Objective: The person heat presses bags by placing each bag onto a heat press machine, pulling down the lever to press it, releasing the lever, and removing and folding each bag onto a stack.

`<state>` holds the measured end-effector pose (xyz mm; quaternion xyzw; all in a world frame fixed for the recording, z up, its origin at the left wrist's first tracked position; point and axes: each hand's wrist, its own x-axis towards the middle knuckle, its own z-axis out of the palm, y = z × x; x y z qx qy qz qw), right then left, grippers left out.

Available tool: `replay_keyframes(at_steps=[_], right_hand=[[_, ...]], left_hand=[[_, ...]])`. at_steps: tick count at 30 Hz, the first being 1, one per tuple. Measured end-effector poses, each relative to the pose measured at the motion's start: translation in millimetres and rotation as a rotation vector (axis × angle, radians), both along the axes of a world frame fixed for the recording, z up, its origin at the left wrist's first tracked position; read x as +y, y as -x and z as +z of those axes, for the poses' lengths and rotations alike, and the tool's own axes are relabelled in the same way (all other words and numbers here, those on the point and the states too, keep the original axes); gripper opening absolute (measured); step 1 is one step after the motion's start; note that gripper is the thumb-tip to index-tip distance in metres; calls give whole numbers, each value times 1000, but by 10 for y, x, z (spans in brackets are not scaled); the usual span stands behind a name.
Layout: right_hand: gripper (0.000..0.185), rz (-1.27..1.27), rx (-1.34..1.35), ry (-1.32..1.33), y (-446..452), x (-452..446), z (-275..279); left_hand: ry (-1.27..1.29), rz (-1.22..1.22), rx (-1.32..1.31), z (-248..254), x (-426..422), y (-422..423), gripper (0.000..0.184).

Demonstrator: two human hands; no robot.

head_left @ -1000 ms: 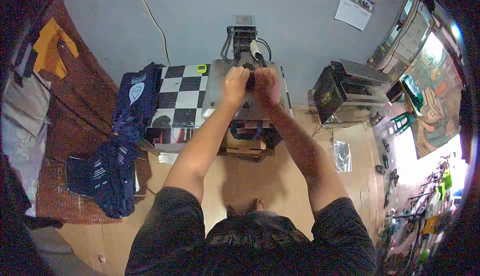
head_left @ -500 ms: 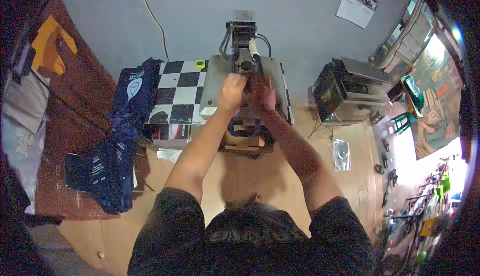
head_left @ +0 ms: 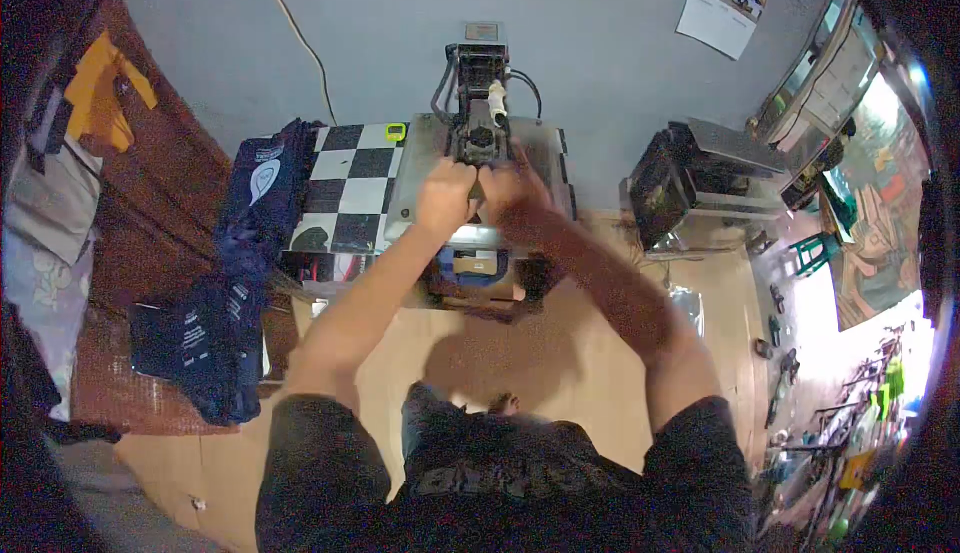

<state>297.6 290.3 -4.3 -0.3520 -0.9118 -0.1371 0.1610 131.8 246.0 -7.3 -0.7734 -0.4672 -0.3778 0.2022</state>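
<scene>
A heat press [head_left: 420, 153] with a broad grey metal plate stands against the wall. My left hand [head_left: 447, 196] is wrapped round the press's front handle, at its left side. Close beside it, my right hand [head_left: 509, 193] is closed on the same handle, its fingers partly dark and blurred. Most of the handle is hidden by my hands. Just above them the black lever arm and round knob [head_left: 481, 140] of the press show.
Left of the press is a checkered tabletop [head_left: 345, 188] with a small yellow timer [head_left: 396, 132]. Dark printed shirts [head_left: 258, 193] lie further left. A black boxy machine [head_left: 690, 188] stands to the right. Below the press sits a blue-edged box [head_left: 475, 265].
My right hand has moved left and closed on the handle, where it was partly stretched out before. My left hand has shifted slightly left and down. The lever arm looks lower.
</scene>
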Motion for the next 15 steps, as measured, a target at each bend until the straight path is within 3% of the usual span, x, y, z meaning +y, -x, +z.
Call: replay_keyframes(at_steps=[3,7,9,12,15], right_hand=[[41,320,-280,138,-16,400,-27],[34,309,-347,258,81,663,-40],[31,251,-336,263,116,641,-57],[27,202,-315,271,119,605,-148],[25,146,-269,242,133,512,-279]], left_hand=[[495,79,357,358,-10,41,23],[640,-127,677,463,394,196,26],[650,-117,665,532,547,239,26],[783,-157,656,255,520,276,25],[1429,-229,-622,-68,613,370,26]])
